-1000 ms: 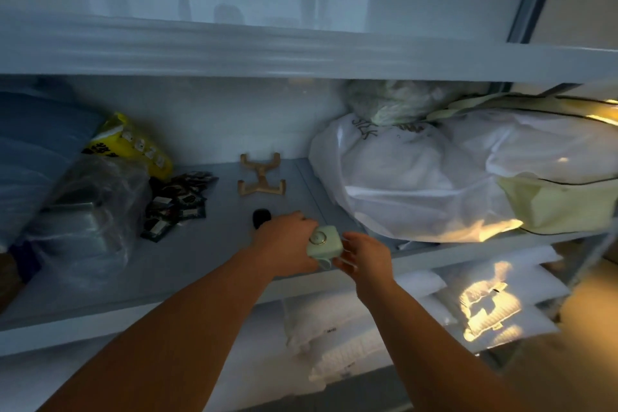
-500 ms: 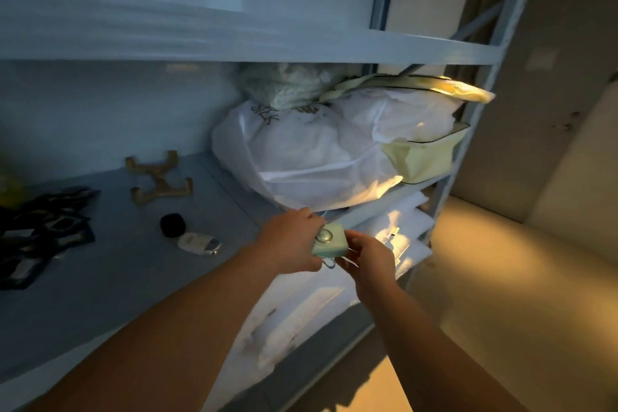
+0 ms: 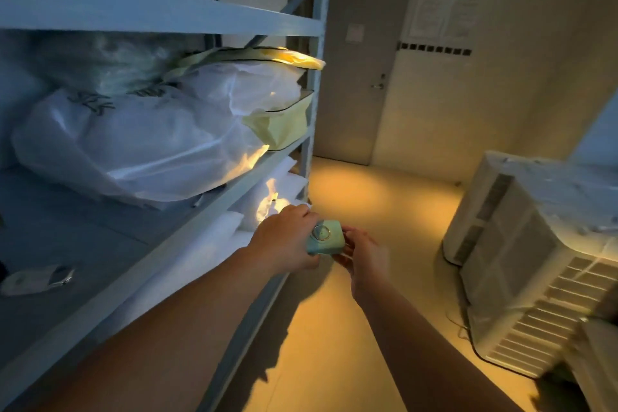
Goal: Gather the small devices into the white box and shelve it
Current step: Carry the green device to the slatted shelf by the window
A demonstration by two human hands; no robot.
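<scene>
A small pale green square device (image 3: 327, 241) with a round ring on its top is held between both hands, off the shelf and above the floor. My left hand (image 3: 287, 237) grips its left side. My right hand (image 3: 363, 254) holds its right side from below with curled fingers. Another small white device (image 3: 36, 281) lies on the grey shelf (image 3: 100, 244) at the far left. No white box is in view.
Large white plastic bags (image 3: 140, 144) and a pale yellow fabric case (image 3: 281, 124) fill the shelf's right half. White pillows (image 3: 214, 244) lie on the shelf below. A white appliance (image 3: 521, 261) stands at right on the floor, a closed door (image 3: 361, 77) behind.
The view has swung right, away from the shelf toward the floor and door. Both hands have carried the green device off the shelf edge, keeping the same hold.
</scene>
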